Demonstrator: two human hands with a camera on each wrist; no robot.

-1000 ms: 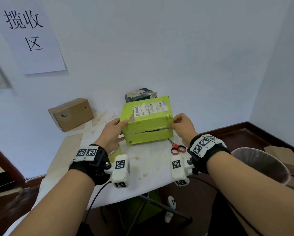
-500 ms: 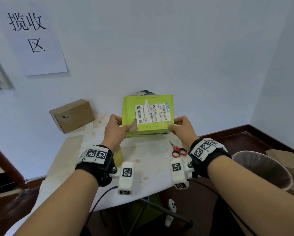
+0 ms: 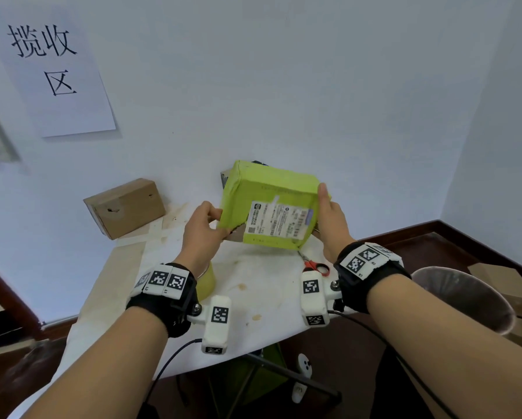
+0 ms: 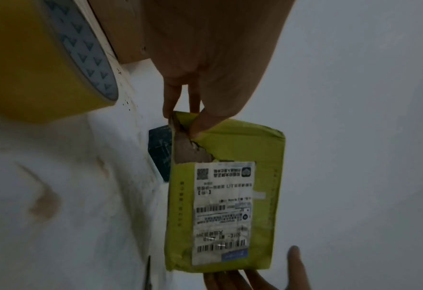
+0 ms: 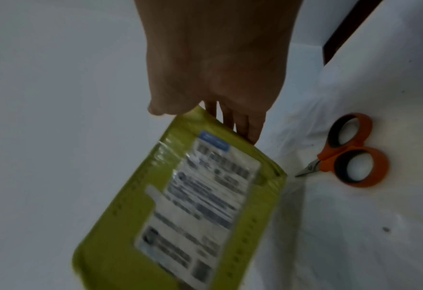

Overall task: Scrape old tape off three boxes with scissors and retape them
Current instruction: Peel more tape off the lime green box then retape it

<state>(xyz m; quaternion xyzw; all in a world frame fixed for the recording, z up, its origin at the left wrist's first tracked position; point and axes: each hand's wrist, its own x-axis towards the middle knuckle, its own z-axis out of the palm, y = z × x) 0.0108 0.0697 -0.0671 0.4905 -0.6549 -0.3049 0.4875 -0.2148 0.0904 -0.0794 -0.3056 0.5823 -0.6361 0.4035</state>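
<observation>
A paper sign [image 3: 54, 71] with black writing hangs on the wall at the far left. Below it, a brown box [image 3: 125, 207] sits at the back of the white surface [image 3: 253, 297], against the wall. Next comes a yellow tape roll [image 4: 39, 58], lying on the surface just under the left wrist.

The left hand [image 3: 200, 234] pinches the torn left corner of the green box [image 3: 272, 189]. Its thumb and fingers [image 4: 170, 102] are curled on the ripped edge, where brown card shows through. The green box is held up in the air above the surface, tilted, between both hands. A white label [image 3: 276, 219] with barcodes is on the side that faces the person. A dark box [image 4: 160, 149] sits on the surface behind it, mostly hidden.

The right hand [image 3: 329, 219] holds the right side of the green box, with the thumb up along the edge and the fingers [image 5: 245, 125] curled behind it. Red scissors [image 3: 314, 266] lie on the surface just below this hand, touched by no one. At the far right, a grey bin [image 3: 465, 297] stands on the floor.
</observation>
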